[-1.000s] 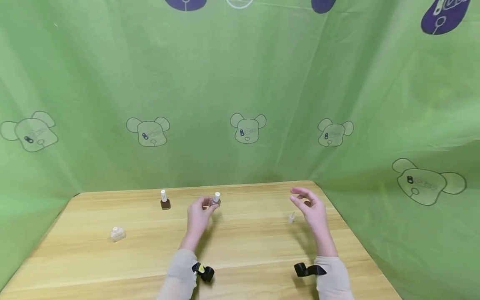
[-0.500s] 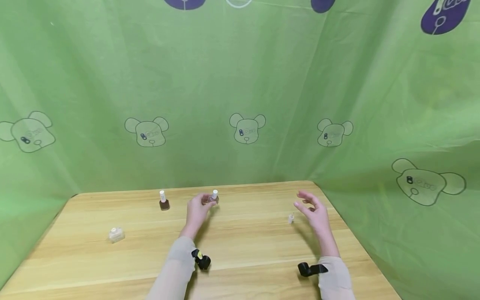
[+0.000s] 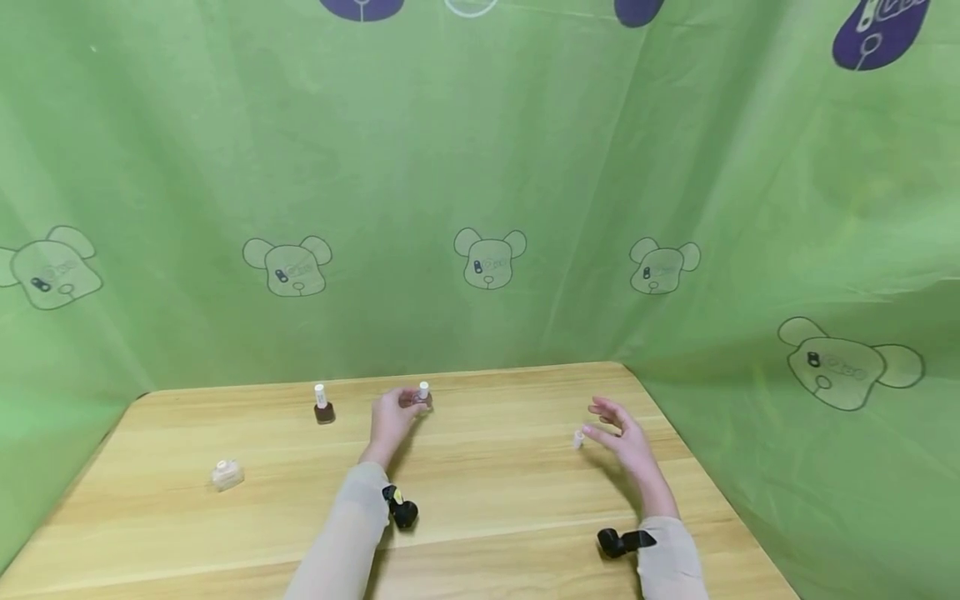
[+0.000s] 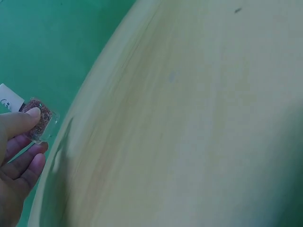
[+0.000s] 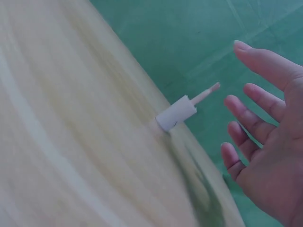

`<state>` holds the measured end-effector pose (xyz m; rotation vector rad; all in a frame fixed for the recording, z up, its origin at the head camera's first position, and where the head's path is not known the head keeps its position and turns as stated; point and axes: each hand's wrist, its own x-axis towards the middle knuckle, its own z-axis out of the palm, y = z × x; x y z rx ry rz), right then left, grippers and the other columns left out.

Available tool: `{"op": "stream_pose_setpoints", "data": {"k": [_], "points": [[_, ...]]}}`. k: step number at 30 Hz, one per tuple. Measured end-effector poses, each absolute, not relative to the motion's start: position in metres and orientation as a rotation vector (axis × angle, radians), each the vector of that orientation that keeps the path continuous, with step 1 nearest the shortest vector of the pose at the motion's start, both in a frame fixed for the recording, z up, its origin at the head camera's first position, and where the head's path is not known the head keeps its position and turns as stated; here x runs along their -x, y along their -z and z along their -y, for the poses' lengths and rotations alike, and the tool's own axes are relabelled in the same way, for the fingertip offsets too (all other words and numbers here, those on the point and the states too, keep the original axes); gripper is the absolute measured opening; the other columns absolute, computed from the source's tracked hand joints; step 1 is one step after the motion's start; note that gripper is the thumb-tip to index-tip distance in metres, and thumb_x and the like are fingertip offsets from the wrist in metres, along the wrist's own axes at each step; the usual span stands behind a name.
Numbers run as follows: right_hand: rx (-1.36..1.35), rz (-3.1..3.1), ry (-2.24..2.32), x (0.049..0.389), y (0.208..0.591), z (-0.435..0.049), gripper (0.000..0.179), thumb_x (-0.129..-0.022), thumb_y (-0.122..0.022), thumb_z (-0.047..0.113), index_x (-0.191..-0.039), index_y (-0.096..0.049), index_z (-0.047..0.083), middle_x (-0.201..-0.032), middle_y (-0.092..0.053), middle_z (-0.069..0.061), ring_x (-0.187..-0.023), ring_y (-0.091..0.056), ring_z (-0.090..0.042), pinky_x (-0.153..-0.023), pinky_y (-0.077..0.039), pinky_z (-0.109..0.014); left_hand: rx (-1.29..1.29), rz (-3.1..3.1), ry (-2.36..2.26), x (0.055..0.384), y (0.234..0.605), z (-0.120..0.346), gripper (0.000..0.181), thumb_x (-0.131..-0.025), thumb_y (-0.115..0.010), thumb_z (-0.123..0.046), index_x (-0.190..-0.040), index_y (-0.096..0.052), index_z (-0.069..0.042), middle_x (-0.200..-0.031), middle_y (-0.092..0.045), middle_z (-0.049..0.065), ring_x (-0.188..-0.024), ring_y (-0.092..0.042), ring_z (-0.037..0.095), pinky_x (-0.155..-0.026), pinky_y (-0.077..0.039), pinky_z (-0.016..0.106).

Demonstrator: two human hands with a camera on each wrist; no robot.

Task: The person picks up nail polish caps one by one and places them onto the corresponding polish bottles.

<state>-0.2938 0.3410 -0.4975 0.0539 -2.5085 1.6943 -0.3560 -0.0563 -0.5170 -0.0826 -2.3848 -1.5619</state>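
My left hand (image 3: 390, 423) pinches a small glitter nail polish bottle (image 4: 39, 120) with a white cap, the thumb across its glass side. In the left wrist view, dark reddish glitter shows through the clear glass. On the right side of the table, a white nail polish cap (image 5: 176, 113) stands on its closed end with its brush pointing up. Beside it is my right hand (image 3: 628, 443), empty, fingers spread and loosely bent. In the right wrist view, a gap separates the fingertips from the brush (image 5: 208, 92).
A dark nail polish bottle (image 3: 324, 412) with a white cap stands at the back left of the wooden table (image 3: 480, 500). Nearer on the left sits a clear bottle (image 3: 227, 476) without a tall cap. Green curtain (image 3: 405, 333) hangs behind and around the table.
My right hand first shifted right, then came down closer to the standing cap. My left hand, still holding the glitter bottle, has moved slightly left. The other bottles stay in place.
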Motion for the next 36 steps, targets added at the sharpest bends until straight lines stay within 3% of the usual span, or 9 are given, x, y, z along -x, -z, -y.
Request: {"op": "stream_pose_setpoints", "data": {"k": [4, 7, 10, 19, 25, 31, 36], "points": [[-0.068, 2.481, -1.793, 0.294, 0.504, -0.341, 0.07, -0.089, -0.07, 0.015, -0.148, -0.033, 0.006, -0.147, -0.042, -0.022, -0.134, -0.036, -0.036, -0.106, -0.037, -0.044, 0.103, 2.415, 1.568, 0.36, 0.521, 0.059, 0.029, -0.079, -0.078, -0.008, -0.106, -0.069, 0.001, -0.101, -0.073, 0.017, -0.095, -0.07, 0.029, -0.09, -0.056, 0.041], [-0.07, 2.482, -1.848, 0.294, 0.507, -0.34, 0.071, -0.089, -0.069, 0.013, -0.148, -0.031, 0.003, -0.147, -0.041, -0.025, -0.135, -0.035, -0.041, -0.114, -0.026, -0.059, 0.139, 2.427, 1.543, 0.362, 0.523, 0.06, 0.029, -0.079, -0.078, -0.008, -0.105, -0.069, 0.001, -0.101, -0.073, 0.017, -0.096, -0.07, 0.03, -0.09, -0.056, 0.042], [-0.067, 2.489, -1.885, 0.294, 0.512, -0.34, 0.072, -0.088, -0.07, 0.011, -0.148, -0.031, 0.002, -0.148, -0.04, -0.026, -0.138, -0.034, -0.043, -0.117, -0.019, -0.061, 0.168, 2.44, 1.528, 0.364, 0.525, 0.062, 0.029, -0.079, -0.078, -0.008, -0.105, -0.069, 0.001, -0.102, -0.073, 0.017, -0.096, -0.07, 0.031, -0.09, -0.056, 0.042], [-0.027, 2.579, -1.843, 0.298, 0.52, -0.342, 0.072, -0.086, -0.073, 0.017, -0.146, -0.036, 0.004, -0.145, -0.046, -0.021, -0.13, -0.041, -0.03, -0.108, -0.031, -0.035, 0.2, 2.495, 1.545, 0.37, 0.524, 0.066, 0.031, -0.08, -0.077, -0.007, -0.108, -0.068, 0.001, -0.106, -0.072, 0.018, -0.099, -0.069, 0.031, -0.094, -0.053, 0.044], [-0.04, 2.613, -1.787, 0.299, 0.522, -0.343, 0.068, -0.086, -0.074, 0.02, -0.143, -0.042, 0.001, -0.141, -0.049, -0.021, -0.125, -0.045, -0.027, -0.102, -0.036, -0.03, 0.217, 2.529, 1.561, 0.373, 0.521, 0.069, 0.032, -0.08, -0.077, -0.007, -0.11, -0.068, 0.002, -0.108, -0.072, 0.018, -0.101, -0.068, 0.031, -0.096, -0.053, 0.044], [-0.012, 2.617, -1.755, 0.298, 0.523, -0.341, 0.059, -0.086, -0.074, 0.019, -0.136, -0.05, -0.001, -0.133, -0.055, -0.021, -0.112, -0.052, -0.017, -0.092, -0.042, -0.016, 0.23, 2.521, 1.541, 0.376, 0.521, 0.07, 0.031, -0.079, -0.077, -0.005, -0.108, -0.069, 0.003, -0.103, -0.073, 0.019, -0.098, -0.07, 0.031, -0.093, -0.054, 0.043], [0.015, 2.616, -1.721, 0.297, 0.521, -0.34, 0.054, -0.086, -0.074, 0.015, -0.133, -0.054, -0.002, -0.129, -0.059, -0.021, -0.105, -0.054, -0.011, -0.088, -0.043, -0.014, 0.224, 2.515, 1.547, 0.377, 0.521, 0.069, 0.03, -0.079, -0.077, -0.004, -0.107, -0.069, 0.003, -0.102, -0.073, 0.019, -0.096, -0.07, 0.031, -0.093, -0.055, 0.042]]}}
